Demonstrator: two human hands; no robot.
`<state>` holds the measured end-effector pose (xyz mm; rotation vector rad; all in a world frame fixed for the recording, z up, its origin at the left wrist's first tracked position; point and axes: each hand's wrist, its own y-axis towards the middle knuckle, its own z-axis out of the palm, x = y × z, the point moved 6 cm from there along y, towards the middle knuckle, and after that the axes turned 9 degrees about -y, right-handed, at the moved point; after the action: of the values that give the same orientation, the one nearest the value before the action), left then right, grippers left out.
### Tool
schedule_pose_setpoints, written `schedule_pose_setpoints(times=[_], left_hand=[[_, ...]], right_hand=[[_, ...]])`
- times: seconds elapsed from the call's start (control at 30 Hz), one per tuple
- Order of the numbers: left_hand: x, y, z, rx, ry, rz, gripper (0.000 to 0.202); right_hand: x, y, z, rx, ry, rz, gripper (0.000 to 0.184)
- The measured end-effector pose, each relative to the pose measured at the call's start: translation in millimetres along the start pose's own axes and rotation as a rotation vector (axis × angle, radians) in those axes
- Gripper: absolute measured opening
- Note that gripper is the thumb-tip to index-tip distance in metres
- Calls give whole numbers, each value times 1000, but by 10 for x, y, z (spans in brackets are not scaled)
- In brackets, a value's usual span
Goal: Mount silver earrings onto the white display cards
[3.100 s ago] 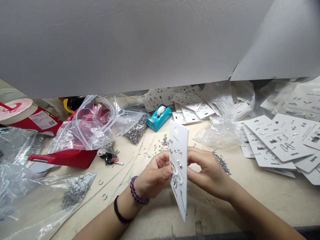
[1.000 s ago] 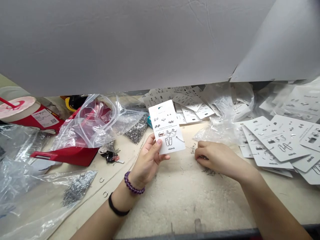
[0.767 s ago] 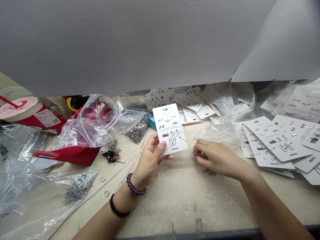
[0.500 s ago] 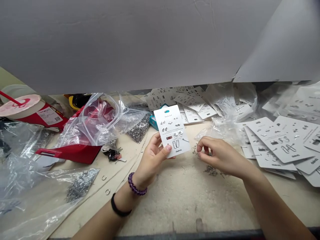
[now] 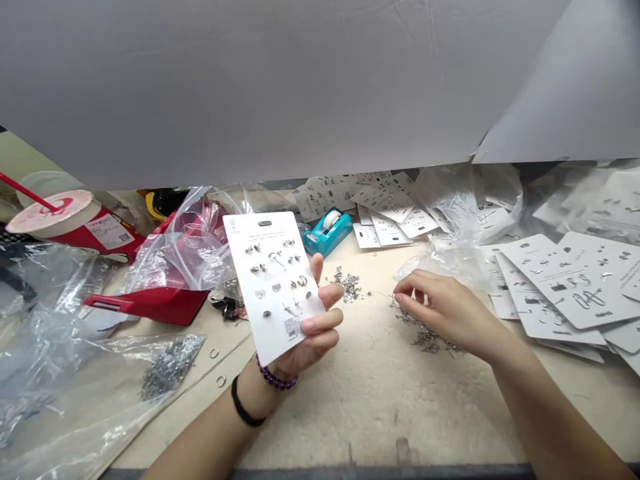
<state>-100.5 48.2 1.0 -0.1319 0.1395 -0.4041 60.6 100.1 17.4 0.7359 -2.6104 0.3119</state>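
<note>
My left hand (image 5: 320,313) is closed on a white earring card (image 5: 275,287), its back turned up to show earring backs, post ends and a barcode label. The card stands tilted above the table. Over a loose pile of thin silver earrings (image 5: 429,339), my right hand (image 5: 440,307) pinches one small earring (image 5: 386,294) between thumb and forefinger; its thin post sticks out to the left. Between the hands lies a scatter of tiny metal earring backs (image 5: 350,285).
A teal tape dispenser (image 5: 328,232) stands behind the card. Filled earring cards (image 5: 565,280) spread at the right, with more cards (image 5: 390,213) at the back. At the left are a red scoop-like tray (image 5: 150,303), plastic bags (image 5: 173,370) and a red cup (image 5: 95,227).
The left hand has turned the card from front to back and brought it left and nearer. This uncovers the tape dispenser and earring backs. The right hand has barely moved.
</note>
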Motion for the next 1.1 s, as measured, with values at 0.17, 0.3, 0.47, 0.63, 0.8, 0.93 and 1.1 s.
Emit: schedule_pose_setpoints(times=[0.17,0.3,0.47,0.63,0.8,0.93,1.1], left_hand=[[36,-5,6,0,37,-84,27],[37,9,-36,-33,87,-88,30],[66,12,-4,8,101,-109,30],[48,6,-11,-15,62,-51,27],[-98,1,-34,-38,-42,134,20],[-141,18,-16,11,-65,157,17],[-105,37,-15,76,-138,99,9]], right_hand=[[13,-4,-11,-16,32,1,20],[17,-12,-61,-92,65,20,19],[9,-38,-173,-260,108,11,19],[-69,-81,-281,-346,139,83,19],[-324,-265,-562,-570,156,264,17],[-569,-275,-520,-243,8,348,23],[-690,-253,-557,-298,-74,448,24]])
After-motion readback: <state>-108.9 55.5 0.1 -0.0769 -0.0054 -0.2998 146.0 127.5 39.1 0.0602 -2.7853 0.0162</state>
